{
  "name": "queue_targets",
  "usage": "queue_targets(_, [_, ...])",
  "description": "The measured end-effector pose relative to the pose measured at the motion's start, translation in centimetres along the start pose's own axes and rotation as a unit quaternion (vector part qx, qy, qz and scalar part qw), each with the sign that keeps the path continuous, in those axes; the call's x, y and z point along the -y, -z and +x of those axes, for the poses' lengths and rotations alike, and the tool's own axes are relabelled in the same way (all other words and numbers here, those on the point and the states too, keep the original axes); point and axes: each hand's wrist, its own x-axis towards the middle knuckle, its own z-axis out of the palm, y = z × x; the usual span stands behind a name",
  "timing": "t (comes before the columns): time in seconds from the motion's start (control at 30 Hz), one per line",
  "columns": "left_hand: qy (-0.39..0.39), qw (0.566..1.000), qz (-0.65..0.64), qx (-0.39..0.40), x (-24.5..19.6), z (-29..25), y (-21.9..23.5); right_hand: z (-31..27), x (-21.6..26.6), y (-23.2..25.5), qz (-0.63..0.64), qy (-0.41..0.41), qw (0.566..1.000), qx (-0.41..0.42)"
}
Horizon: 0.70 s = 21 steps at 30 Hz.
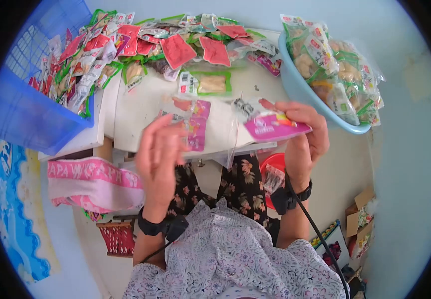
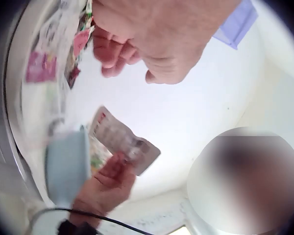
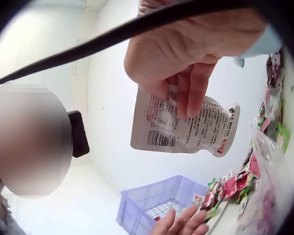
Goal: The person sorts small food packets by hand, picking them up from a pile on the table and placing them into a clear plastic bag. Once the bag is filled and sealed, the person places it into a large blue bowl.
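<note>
In the head view the right hand (image 1: 307, 127) pinches a purple and white packet (image 1: 275, 125) by its right end, above the table's front edge. The right wrist view shows the printed back of that packet (image 3: 181, 125) between the thumb and fingers. The left hand (image 1: 161, 149) is raised with fingers loosely extended and nothing in it, slightly blurred, beside a second purple packet (image 1: 196, 127) lying on the white table (image 1: 143, 112). A clear plastic bag (image 1: 223, 132) lies between the hands. Behind it is a green-edged packet (image 1: 213, 83).
A blue crate (image 1: 36, 109) heaped with packets stands at the left. More packets, some red (image 1: 177, 51), line the table's back. At the right is a light blue basin (image 1: 295, 82) of filled bags. A red bucket (image 1: 275, 162) stands below the table, and a pink towel (image 1: 95, 182) hangs at the left.
</note>
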Motion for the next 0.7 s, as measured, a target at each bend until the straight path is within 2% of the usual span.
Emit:
queue_targets(0.03, [0.049,0.996,-0.069,0.033,-1.0,-0.2,-1.1,-0.9,0.1,0.6,-0.07,-0.002,0.998,0.007])
queue_targets(0.07, [0.095,0.984,-0.136,0.064,-1.5,-0.1,-2.0,-1.8,0.4,0.5,-0.03,-0.011,0.999,0.022])
queue_targets(0.13, [0.159,0.944,-0.278,0.079,-1.4,0.1,-3.4,-2.5,1.6,-0.2,0.046,-0.029,0.997,0.047])
queue_targets(0.17, [0.191,0.914,-0.348,0.086,-1.2,0.0,-3.8,-2.7,1.7,0.1,0.059,-0.03,0.994,0.093])
queue_targets(0.27, [0.165,0.939,-0.289,0.089,-0.6,-0.4,-4.6,-2.8,1.8,0.2,0.083,-0.024,0.985,0.148])
queue_targets(0.3, [0.174,0.932,-0.304,0.098,-0.7,-0.4,-4.7,-3.0,1.9,0.5,0.061,-0.034,0.986,0.151])
queue_targets(0.43, [0.131,0.949,-0.286,0.034,0.3,-0.3,-4.9,-4.5,2.4,-0.9,-0.016,-0.173,0.984,-0.038])
queue_targets(0.57, [0.063,0.971,-0.229,-0.017,1.2,-0.5,-4.9,-6.8,1.8,0.5,0.154,-0.291,0.944,-0.032])
queue_targets(0.67, [0.033,0.981,-0.19,-0.004,1.7,-0.8,-5.5,-7.1,2.8,-0.4,0.041,-0.344,0.938,0.024])
queue_targets(0.7, [0.026,0.984,-0.177,0.006,1.8,-0.9,-5.9,-6.7,3.3,-1.2,0.08,-0.348,0.933,-0.034])
